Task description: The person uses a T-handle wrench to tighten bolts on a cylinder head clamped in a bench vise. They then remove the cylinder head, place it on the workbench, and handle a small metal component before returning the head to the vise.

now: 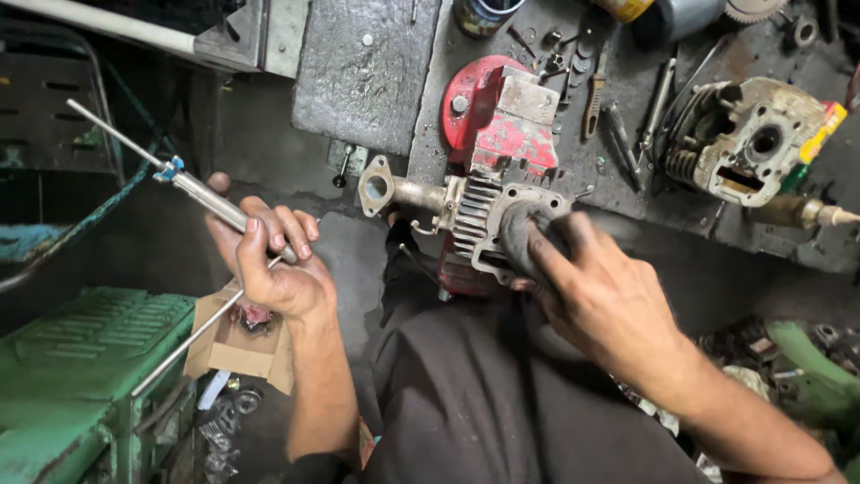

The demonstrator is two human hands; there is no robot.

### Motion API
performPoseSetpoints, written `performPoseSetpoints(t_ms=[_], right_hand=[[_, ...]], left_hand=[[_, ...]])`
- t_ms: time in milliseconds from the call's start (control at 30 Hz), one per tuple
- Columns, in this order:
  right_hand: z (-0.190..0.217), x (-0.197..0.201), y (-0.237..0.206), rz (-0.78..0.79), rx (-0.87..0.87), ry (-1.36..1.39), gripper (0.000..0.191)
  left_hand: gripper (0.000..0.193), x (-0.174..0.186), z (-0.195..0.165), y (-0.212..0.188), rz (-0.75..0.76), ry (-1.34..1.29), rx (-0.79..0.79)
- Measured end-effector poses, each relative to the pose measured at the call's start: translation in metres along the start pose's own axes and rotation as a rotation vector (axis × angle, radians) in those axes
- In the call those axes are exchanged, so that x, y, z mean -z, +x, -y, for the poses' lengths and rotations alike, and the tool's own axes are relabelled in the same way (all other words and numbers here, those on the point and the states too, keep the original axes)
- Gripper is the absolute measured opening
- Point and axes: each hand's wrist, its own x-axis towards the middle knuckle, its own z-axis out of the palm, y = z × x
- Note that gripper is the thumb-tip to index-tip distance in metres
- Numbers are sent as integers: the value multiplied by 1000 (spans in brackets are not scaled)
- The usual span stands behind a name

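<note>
Grease covered both hands and the worktop [367, 81] above them. The left hand [273, 264] was held out to the left of the lap, its fingers [285, 231] curled tight around a metal tool [202, 195] with a thick silver barrel and a thin rod running up and left. A second thin rod [193, 339] slanted down from under the same hand, past an open cardboard box [235, 345] that sat beside a green machine [76, 376].

The right hand [609, 300] pressed a dark rag [522, 235] against the round opening of a small engine [497, 175], fingers closed on the rag. The engine rested at the worktop's near edge, just above the person's dark lap, its finned cylinder facing down and its red housing behind. A short metal pipe with a flange [381, 188] stuck out from its left side, between the two hands.

Further right on the worktop lay a second engine block [752, 143], pale and bare, with a spring showing on its left. Between the two engines lay loose hand tools [618, 125] and a few small nuts [560, 54]. A can [479, 13] stood at the top edge. More green metal [820, 376] showed at lower right.
</note>
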Motion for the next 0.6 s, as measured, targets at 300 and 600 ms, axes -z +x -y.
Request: performPoseSetpoints(t_ms=[300, 600], right_hand=[[-93, 13, -20, 211, 243, 83, 30], [-68, 17, 23, 519, 488, 596, 31]], left_hand=[[59, -13, -2, -63, -145, -14, -142], [57, -32, 15, -135, -251, 10, -246]])
